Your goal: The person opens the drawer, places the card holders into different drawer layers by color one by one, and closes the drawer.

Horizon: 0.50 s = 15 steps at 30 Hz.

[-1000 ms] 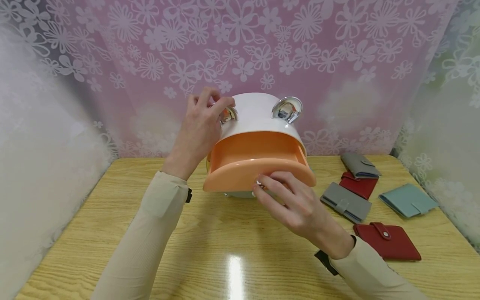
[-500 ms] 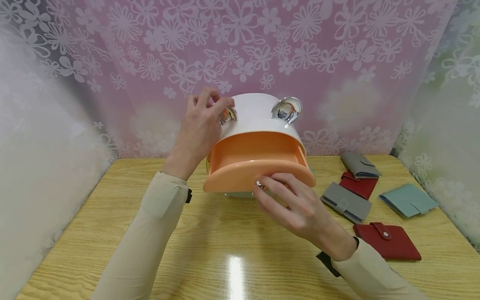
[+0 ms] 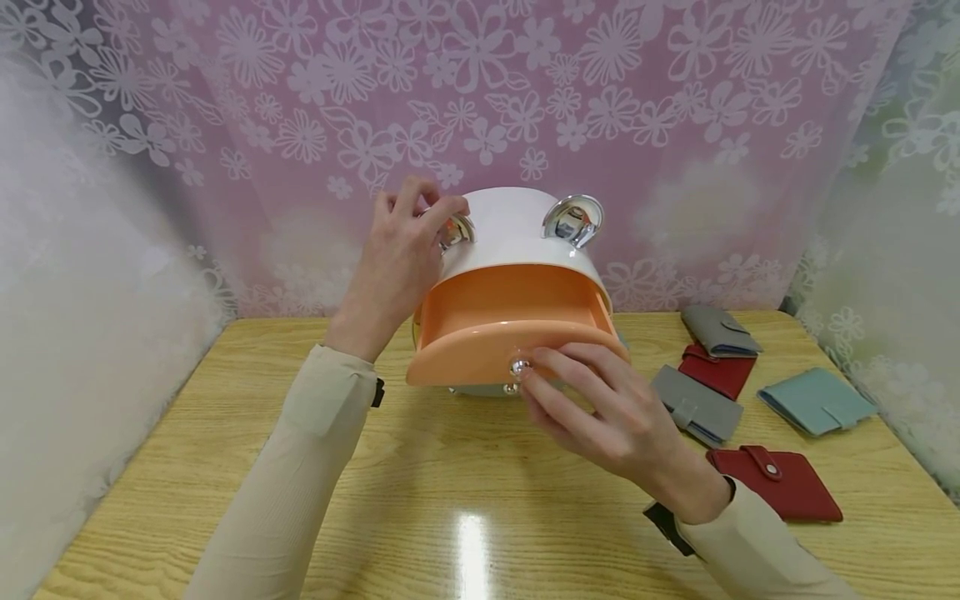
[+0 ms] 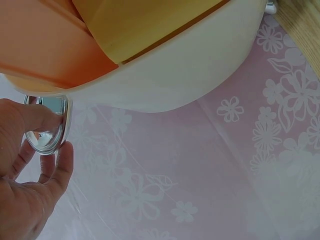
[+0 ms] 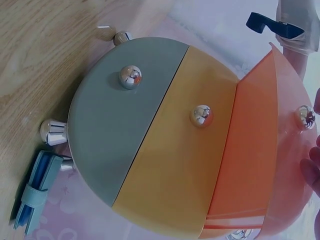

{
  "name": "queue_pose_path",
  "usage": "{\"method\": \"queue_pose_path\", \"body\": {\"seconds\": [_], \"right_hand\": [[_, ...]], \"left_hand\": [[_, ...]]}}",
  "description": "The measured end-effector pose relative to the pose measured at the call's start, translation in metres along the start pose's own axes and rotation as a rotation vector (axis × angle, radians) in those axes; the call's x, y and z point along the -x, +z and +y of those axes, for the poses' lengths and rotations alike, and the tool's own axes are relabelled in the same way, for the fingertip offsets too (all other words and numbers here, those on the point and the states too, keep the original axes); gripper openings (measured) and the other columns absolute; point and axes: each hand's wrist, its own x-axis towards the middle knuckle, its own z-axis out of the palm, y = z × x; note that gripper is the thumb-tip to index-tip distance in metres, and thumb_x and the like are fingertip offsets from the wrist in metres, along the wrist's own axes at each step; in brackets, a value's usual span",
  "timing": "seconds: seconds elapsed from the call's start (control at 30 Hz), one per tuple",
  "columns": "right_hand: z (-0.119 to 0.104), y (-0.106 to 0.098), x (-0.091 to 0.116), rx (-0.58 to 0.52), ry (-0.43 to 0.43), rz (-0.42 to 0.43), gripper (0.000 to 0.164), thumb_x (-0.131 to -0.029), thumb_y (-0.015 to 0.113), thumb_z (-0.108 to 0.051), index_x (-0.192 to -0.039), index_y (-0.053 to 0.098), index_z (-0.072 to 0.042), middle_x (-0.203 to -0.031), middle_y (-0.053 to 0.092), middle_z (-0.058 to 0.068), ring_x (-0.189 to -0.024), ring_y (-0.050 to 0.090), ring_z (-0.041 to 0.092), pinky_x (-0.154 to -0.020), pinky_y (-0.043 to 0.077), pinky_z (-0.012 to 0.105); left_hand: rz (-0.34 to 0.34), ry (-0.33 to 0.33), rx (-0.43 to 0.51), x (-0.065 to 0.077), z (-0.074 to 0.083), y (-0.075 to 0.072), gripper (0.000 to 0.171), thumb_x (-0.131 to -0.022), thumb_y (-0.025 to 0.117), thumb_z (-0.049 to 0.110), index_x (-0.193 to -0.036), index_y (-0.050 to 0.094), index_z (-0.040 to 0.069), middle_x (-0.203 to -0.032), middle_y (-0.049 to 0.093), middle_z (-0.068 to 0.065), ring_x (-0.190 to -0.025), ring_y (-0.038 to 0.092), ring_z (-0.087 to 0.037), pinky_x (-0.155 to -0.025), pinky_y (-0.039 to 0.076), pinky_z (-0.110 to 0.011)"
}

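A rounded white drawer box (image 3: 510,218) with chrome ears stands at the back of the table. Its top orange drawer (image 3: 517,296) is pulled out, and the visible inside is bare orange. My left hand (image 3: 401,250) grips the left chrome ear (image 4: 50,142), thumb on its face and fingers behind. My right hand (image 3: 600,408) is at the drawer front, fingertips just right of the round chrome knob (image 3: 519,367) and loosely bent. In the right wrist view those fingers show apart from the knob. Below, the yellow drawer (image 5: 175,150) and the grey-green drawer (image 5: 125,115) are closed.
To the right lie a grey wallet (image 3: 716,329) overlapping a red wallet (image 3: 720,371), another grey wallet (image 3: 697,404), a pale teal wallet (image 3: 817,400) and a larger red wallet (image 3: 780,483). In the right wrist view a teal wallet (image 5: 37,190) appears by the box's foot.
My right hand has let go of the knob and shifted slightly to the right, leaving the knob uncovered. The drawer and my left hand have stayed in place.
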Motion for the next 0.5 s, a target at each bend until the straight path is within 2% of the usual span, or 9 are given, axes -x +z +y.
{"method": "queue_pose_path", "body": {"seconds": [0.2, 0.5], "right_hand": [[0.0030, -0.0044, 0.0009, -0.013, 0.013, 0.020, 0.016, -0.095, 0.067, -0.015, -0.097, 0.077, -0.003, -0.100, 0.076, 0.015, -0.083, 0.069, 0.034, -0.069, 0.059, 0.043], [0.0069, -0.0054, 0.0061, 0.026, 0.020, 0.092, 0.016, -0.094, 0.070, -0.017, -0.095, 0.078, -0.005, -0.094, 0.076, 0.015, -0.080, 0.070, 0.035, -0.058, 0.058, 0.043]], "left_hand": [[0.001, -0.001, 0.011, -0.0003, 0.0003, 0.0000, 0.028, -0.098, 0.057, -0.001, -0.119, 0.066, 0.014, -0.113, 0.051, -0.014, -0.100, 0.056, -0.031, -0.091, 0.044, -0.045], [-0.006, -0.009, 0.004, -0.0002, 0.0003, 0.0005, 0.028, -0.098, 0.057, 0.000, -0.120, 0.067, 0.014, -0.114, 0.051, -0.014, -0.100, 0.055, -0.031, -0.090, 0.044, -0.044]]}}
